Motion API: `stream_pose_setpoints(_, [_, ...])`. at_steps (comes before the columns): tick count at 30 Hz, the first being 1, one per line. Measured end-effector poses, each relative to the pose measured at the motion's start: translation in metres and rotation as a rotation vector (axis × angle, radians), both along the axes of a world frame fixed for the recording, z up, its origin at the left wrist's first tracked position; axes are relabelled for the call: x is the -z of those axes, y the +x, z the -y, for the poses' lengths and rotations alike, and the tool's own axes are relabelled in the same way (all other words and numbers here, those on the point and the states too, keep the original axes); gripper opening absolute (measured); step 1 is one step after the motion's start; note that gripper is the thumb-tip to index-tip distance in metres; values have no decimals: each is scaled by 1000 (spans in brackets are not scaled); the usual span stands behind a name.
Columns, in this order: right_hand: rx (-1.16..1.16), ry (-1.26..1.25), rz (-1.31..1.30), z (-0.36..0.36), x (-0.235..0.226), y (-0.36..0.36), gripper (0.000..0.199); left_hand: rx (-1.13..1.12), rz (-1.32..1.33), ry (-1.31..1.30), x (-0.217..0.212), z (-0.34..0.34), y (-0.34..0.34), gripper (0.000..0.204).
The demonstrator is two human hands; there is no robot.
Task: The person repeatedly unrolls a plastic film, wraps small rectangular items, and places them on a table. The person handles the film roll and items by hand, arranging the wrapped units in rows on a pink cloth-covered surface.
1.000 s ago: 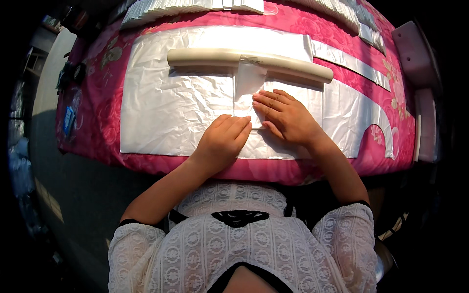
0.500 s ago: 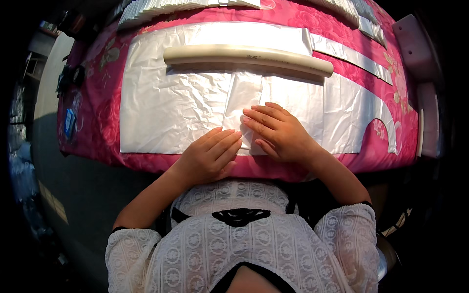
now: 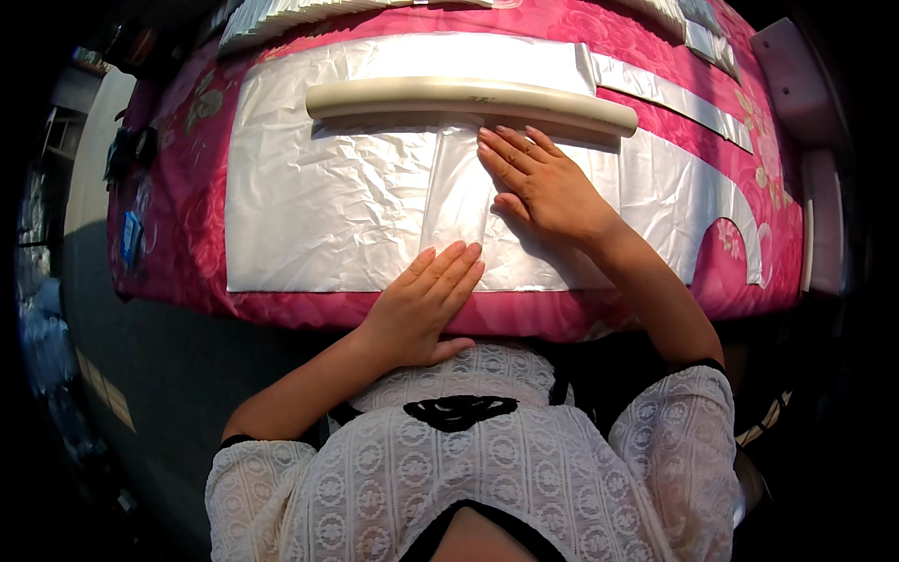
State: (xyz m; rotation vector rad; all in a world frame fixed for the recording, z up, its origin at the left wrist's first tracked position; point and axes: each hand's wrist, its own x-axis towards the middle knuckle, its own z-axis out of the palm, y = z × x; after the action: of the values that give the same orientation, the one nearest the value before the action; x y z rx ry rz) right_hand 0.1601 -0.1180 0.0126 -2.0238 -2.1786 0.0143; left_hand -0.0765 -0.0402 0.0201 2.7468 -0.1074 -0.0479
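Observation:
White plastic bags (image 3: 318, 211) lie flat and wrinkled on the table, their handle straps pointing right. A long cream-coloured pipe (image 3: 449, 93) rests across their far part. A narrow folded strip of the plastic runs front to back near the middle. My right hand (image 3: 548, 187) lies flat on the plastic just short of the pipe, fingers stretched out and a little apart. At the front edge of the bags, my left hand (image 3: 426, 304) is laid with its fingertips on the strip, fingers extended and the thumb apart. Neither hand grips anything.
A pink floral cloth (image 3: 183, 239) covers the table. Stacks of folded white plastic (image 3: 272, 23) stand along the far edge. Two pink plastic pieces (image 3: 796, 80) are at the right edge. A small blue packet (image 3: 130, 237) and a dark tape-like roll (image 3: 145, 147) lie at the left.
My right hand has slid away from me across the plastic towards the pipe. My left hand has shifted slightly right along the front edge. The hands are now further apart.

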Motion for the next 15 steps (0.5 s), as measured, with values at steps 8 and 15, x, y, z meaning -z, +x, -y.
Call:
stream_pose_setpoints(8, [-244,-28,-241,13,-9,-37,53,11,34,14,4,-2,-2,72])
stream_pose_setpoints(15, [-229,3,-336,11,-3,-33,50,-32,417,-43,12,-32,-4,32])
